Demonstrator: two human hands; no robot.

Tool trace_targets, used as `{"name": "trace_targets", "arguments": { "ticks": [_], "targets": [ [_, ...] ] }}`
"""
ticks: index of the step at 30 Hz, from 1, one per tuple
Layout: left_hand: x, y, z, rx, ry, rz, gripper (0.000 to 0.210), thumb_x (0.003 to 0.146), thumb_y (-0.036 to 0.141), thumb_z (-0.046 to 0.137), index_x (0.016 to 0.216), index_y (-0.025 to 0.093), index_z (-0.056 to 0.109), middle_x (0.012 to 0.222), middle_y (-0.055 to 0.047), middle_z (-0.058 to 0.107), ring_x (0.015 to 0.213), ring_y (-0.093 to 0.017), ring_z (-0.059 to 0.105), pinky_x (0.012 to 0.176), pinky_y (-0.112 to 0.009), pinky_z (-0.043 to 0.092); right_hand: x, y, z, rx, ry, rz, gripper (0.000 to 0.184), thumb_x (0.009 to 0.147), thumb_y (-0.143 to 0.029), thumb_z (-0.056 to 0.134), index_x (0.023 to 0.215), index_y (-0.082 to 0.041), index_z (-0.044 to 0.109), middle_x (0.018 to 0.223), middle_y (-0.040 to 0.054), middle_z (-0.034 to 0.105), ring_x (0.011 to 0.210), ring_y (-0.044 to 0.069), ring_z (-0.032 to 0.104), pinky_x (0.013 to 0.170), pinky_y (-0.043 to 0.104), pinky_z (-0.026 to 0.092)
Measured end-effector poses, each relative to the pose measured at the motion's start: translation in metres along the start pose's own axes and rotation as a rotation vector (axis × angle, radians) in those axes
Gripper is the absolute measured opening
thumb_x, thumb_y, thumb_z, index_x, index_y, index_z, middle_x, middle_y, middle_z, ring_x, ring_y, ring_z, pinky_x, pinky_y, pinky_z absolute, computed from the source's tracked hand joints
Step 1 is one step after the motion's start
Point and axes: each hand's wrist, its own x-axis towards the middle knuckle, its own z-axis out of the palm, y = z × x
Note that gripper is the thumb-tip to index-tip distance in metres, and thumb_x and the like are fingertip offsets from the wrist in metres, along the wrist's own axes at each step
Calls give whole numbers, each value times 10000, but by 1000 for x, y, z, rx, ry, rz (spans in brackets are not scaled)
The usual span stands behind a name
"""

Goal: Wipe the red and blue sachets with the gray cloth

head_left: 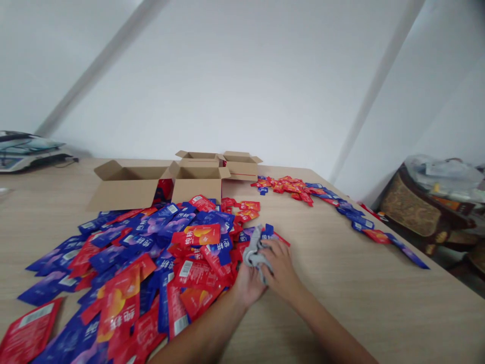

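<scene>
A crumpled grey cloth [254,254] is bunched between both my hands; its exact kind is hard to make out. My left hand [250,284] is under it, palm turned up, with the fingers mostly covered by the cloth. From the right, my right hand [279,262] closes its bent fingers on the same cloth. Both hands are at the right edge of a big heap of red and blue packets [193,237]. A blue packet [268,230] shows just behind the fingers of my right hand.
Several open cardboard boxes [197,187] stand behind the heap. A smaller pile of red packets [291,187] lies at the back right, and a row of blue and red packets [352,215] follows the table's right edge. At right is a patterned chair [405,205] bearing bags.
</scene>
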Motion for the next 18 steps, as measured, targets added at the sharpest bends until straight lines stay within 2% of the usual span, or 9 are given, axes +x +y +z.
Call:
{"name": "trace_targets", "arguments": {
  "ticks": [3,5,8,11,15,18],
  "targets": [
    [-2,1,-1,-75,16,9,246,926,279,436,941,155,648,869,-9,685,855,-83,632,830,-170,458,-2,-20,20,-86,-24,-31,374,833,-207,469,1196,-255,545,1384,33,453,1288,238,332,1071,445,188],
    [-2,1,0,-98,-11,-31,243,923,290,451,989,149,637,886,-10,684,873,-78,628,839,-159,449,-1,-18,27,-113,-1,8,396,842,-174,446,1219,-253,532,1386,27,454,1298,226,317,1069,433,193],
    [-3,-1,3,-30,-62,-88,228,911,270,476,1031,145,623,950,-33,684,933,-116,624,883,-221,448,5,0,28,-109,61,76,387,843,-151,422,1201,-229,547,1345,51,485,1264,231,345,1043,421,251],
    [-6,-4,5,90,-36,-90,190,884,198,516,1038,152,618,1023,-53,680,954,-141,628,910,-273,445,6,32,22,-32,172,165,367,839,-148,380,1154,-180,565,1243,108,535,1165,236,423,1001,425,320],
    [-7,-5,7,178,10,-20,247,843,118,561,1084,155,599,1087,-74,664,969,-159,634,932,-303,439,-1,71,12,249,327,397,319,861,-273,358,1051,-170,593,1062,122,607,1037,247,520,934,431,397],
    [-4,-7,6,225,54,31,230,816,99,590,1043,131,611,1018,-77,679,901,-158,651,886,-291,465,-7,67,10,636,299,574,368,878,-448,382,1083,-205,568,988,83,645,915,232,600,814,373,478]
  ]
}}
